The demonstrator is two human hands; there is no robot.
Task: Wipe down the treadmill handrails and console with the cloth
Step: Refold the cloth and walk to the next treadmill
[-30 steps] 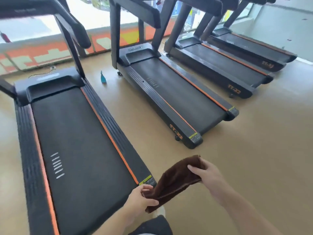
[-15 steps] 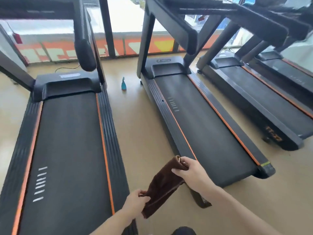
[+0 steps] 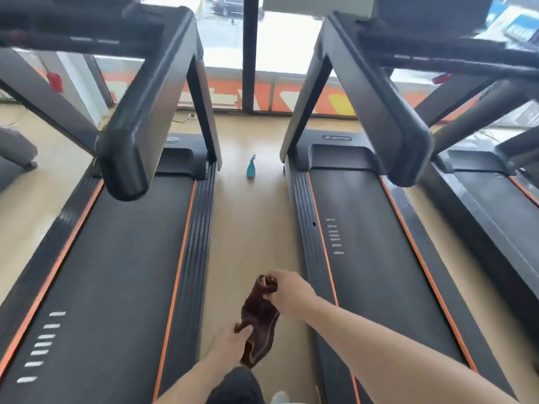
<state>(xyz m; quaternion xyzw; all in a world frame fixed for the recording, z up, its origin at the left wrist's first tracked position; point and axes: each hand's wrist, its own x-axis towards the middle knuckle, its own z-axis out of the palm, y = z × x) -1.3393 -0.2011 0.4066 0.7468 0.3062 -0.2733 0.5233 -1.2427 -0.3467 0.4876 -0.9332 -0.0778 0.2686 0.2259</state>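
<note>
Two hands on one brown cloth (image 3: 258,312), head view only. Right hand (image 3: 287,293) pinches its top corner; left hand (image 3: 230,344) grips the lower edge, so it hangs slack between both grips, over the floor aisle (image 3: 250,228). Looks soft, light, floppy; best bunched into a pad in one palm before wiping. Handrails (image 3: 137,135) stand well ahead of the grips, untouched. Spray bottle (image 3: 250,168) further ahead.
</note>
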